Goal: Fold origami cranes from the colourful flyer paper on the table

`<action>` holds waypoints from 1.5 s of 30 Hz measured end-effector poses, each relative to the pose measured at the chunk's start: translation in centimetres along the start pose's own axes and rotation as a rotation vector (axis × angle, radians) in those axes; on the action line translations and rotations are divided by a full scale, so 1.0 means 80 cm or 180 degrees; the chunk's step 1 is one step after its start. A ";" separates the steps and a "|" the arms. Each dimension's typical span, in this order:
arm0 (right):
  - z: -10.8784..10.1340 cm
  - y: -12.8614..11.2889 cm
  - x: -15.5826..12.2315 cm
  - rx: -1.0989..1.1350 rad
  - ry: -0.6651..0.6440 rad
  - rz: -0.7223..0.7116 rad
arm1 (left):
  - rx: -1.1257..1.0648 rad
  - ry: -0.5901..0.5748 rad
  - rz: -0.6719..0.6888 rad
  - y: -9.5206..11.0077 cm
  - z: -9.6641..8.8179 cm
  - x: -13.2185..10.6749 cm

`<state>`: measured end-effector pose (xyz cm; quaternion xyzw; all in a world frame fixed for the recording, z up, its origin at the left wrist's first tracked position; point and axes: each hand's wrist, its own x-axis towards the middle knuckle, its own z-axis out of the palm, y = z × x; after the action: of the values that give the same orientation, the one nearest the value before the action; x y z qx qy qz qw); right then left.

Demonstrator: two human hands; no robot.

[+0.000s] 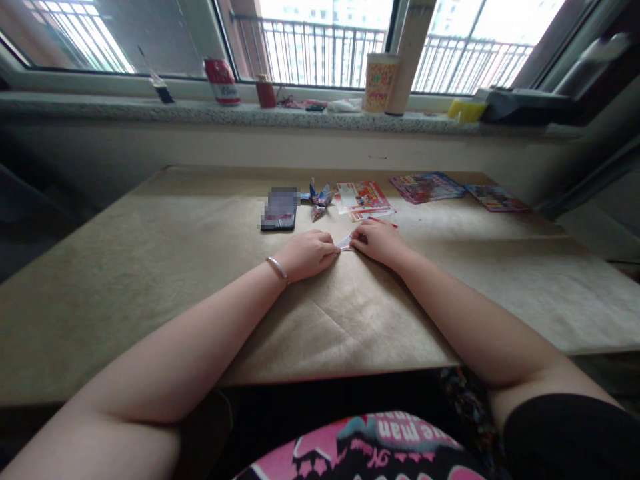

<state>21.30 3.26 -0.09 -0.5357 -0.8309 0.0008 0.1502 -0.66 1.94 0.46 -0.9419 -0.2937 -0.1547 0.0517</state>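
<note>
Between my hands a small piece of folded paper lies on the table, pale with printed colours. My left hand, a silver bangle at its wrist, is closed with its fingertips on the paper's left end. The fingers of my right hand pinch the paper's right end. How the folds run under my fingers is hidden. Just past my right hand lies a thin red strip, partly covered by it. Beyond the paper sits a folded paper crane, dark blue and red.
A phone lies left of the crane. Printed sheets and a fanned stack of cards lie to the right, with another stack beyond. On the windowsill stand a red can and a paper cup.
</note>
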 end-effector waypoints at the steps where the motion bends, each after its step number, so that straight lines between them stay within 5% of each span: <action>1: 0.000 0.000 0.000 0.0000 0.0004 -0.0002 | 0.0007 -0.0002 -0.0004 0.000 0.000 0.000; 17: -0.002 -0.014 -0.010 -0.0496 0.0218 -0.0281 | 0.0208 -0.0079 -0.0165 0.006 -0.003 0.002; 45: 0.006 -0.011 -0.003 0.0016 0.0166 0.0056 | -0.0140 -0.0463 -0.0254 -0.012 -0.024 -0.003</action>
<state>20.44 2.73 -0.49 -0.5424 -0.8220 -0.0097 0.1731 -1.92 2.22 2.24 -0.9391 -0.3306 -0.0942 0.0032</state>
